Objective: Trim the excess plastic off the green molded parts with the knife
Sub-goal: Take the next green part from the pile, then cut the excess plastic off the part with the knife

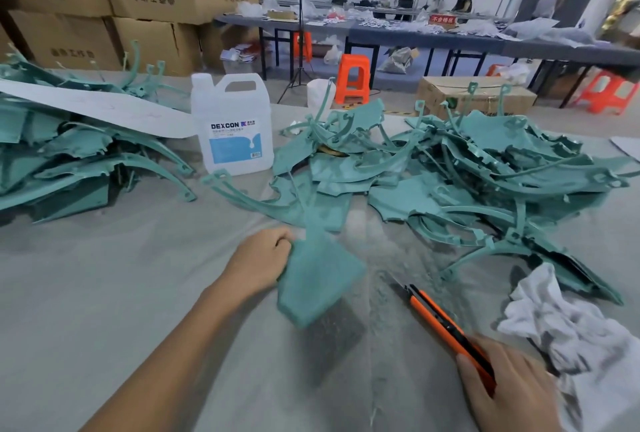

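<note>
Grip of the left hand (263,258) clamped on one green molded part (318,279); right hand (509,390) closed round the orange knife (446,324), blade out.
Left fingertips hide behind the blurred, flat teal part, held over the near middle of the surface (138,293); the frame edge cuts off the right hand. White jug (232,126) stands beyond, contents unclear, between a left heap (69,161) and a right heap (485,172) of such parts.

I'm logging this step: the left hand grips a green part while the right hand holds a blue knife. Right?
Not quite: the head view shows the knife in the right hand is orange, not blue. The left hand does grip a green part.
</note>
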